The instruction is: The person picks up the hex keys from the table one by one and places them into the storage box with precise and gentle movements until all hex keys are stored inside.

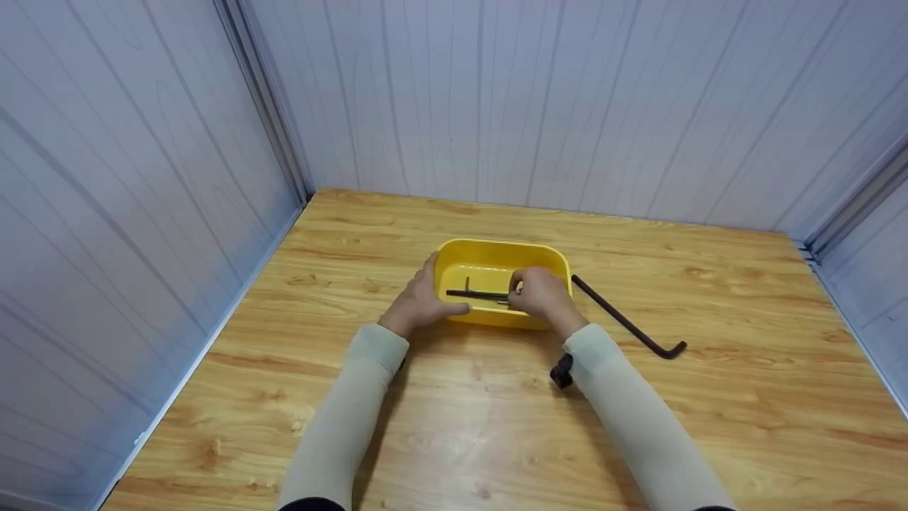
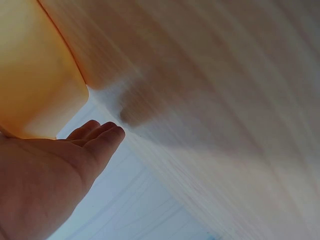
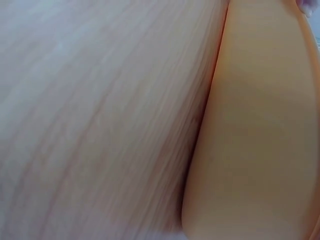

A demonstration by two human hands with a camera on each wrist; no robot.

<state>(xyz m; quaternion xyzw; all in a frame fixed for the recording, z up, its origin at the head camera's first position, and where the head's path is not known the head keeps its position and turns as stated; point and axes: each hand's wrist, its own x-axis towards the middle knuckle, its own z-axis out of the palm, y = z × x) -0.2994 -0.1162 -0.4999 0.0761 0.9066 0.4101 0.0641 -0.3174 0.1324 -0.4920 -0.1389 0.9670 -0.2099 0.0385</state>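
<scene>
A yellow plastic bin (image 1: 496, 251) stands upright on the wooden table. My left hand (image 1: 420, 301) rests against its left end, fingers straight along the outside and thumb across the front rim; the left wrist view shows these fingers (image 2: 102, 142) extended beside the bin wall (image 2: 40, 75). Inside lie a dark hex key (image 1: 474, 294) and a few thinner metal pieces, partly covered. My right hand (image 1: 543, 294) reaches in over the front right, its curled fingers pinching at the hex key's right end, where something silvery shows. The right wrist view has only the bin's outer wall (image 3: 250, 125) and table.
A large dark hex key (image 1: 624, 321) lies on the table (image 1: 745, 341) just right of the bin, its bent end toward the front right. White panels (image 1: 454, 106) close off the back and both sides.
</scene>
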